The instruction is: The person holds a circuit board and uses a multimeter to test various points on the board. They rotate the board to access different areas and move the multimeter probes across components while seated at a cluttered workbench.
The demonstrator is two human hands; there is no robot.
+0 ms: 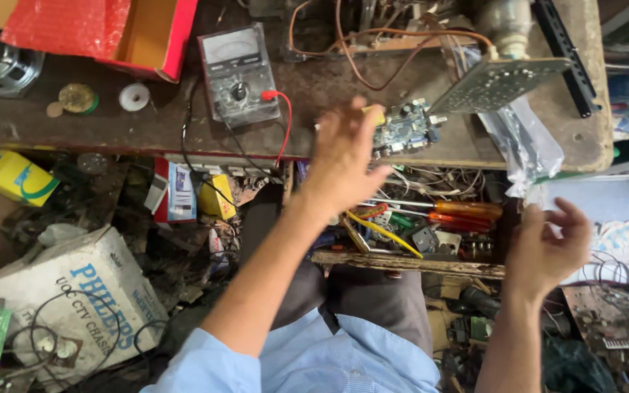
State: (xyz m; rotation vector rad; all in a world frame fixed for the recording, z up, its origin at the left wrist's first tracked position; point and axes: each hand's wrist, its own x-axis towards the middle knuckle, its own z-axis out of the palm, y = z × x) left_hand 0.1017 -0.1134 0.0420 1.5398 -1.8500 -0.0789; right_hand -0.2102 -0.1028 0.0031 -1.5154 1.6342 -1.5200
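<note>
Reaching over the workbench [111, 131], the left hand [343, 156] hangs with fingers spread and nothing held, its fingertips just short of a small green circuit board [408, 127] lying on the bench top near the front edge.

Right hand [547, 244]: fingers loosely curled and apart, empty, held in the air beside the open drawer [402, 262], close to its right end.

Drawer contents: orange-handled screwdrivers [464, 215], a yellow-handled tool [380, 229], loose wires and small parts.

Bench top, left of the small board: an analogue meter [238, 73] with red and black leads, a white roll of tape [134, 97], a red cardboard box [103, 33].

Bench top, right of the small board: a larger perforated board [500, 84] propped at a tilt, a clear plastic bag [525, 142] below it.

Floor, left: a white carton [74, 291], a yellow box [12, 177], tangled scrap.

Foreground: light blue sleeves [205, 364] and dark trousers [373, 298].
</note>
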